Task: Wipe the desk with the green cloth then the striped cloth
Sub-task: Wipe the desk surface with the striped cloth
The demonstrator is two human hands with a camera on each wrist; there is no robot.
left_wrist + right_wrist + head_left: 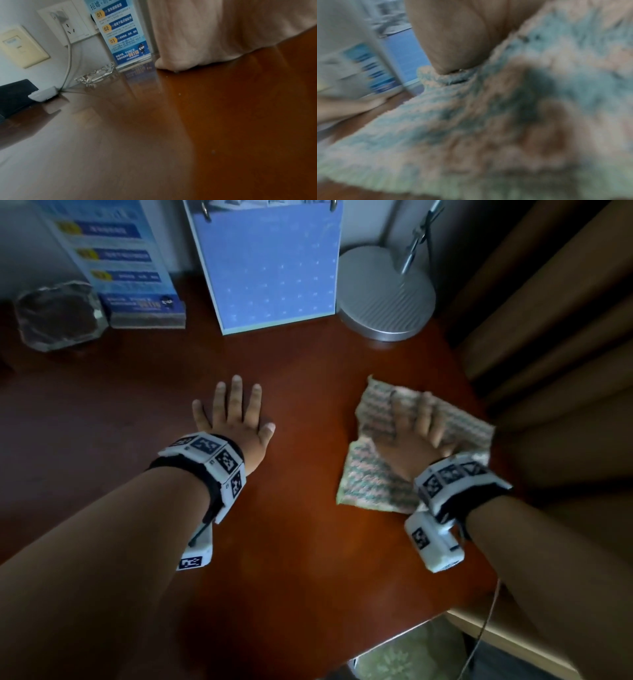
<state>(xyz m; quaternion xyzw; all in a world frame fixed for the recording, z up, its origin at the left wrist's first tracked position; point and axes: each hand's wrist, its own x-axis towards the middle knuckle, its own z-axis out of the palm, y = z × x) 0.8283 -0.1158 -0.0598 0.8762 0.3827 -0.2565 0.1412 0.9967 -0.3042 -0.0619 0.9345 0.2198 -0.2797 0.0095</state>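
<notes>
Reddish-brown wooden desk [308, 542], pretty glossy, dim lighting all round. Nearest to the camera are two bare forearms, each with a black wrist strap carrying white blocks printed with black square codes. Left hand [236, 419] is laid flat on the bare wood, palm down, fingers straight and a bit spread, holding nothing. Right hand [416, 433] sits on top of the striped cloth [373, 481], a fuzzy thing in pale green and pink bands, lying rumpled on the right side of the desk near its edge; fingers are pressed down onto it, mostly straight, and the right wrist view is just a blur of the cloth [488, 121] with a finger [453, 40] planted on it. Further back there's a blue spiral calendar [270, 265] standing up, a round silver lamp base [385, 296] beside it on the right, a blue printed sign [116, 258] on the left, then a glass ashtray [58, 314]. Brownish curtain [548, 320] hangs off to the right.
</notes>
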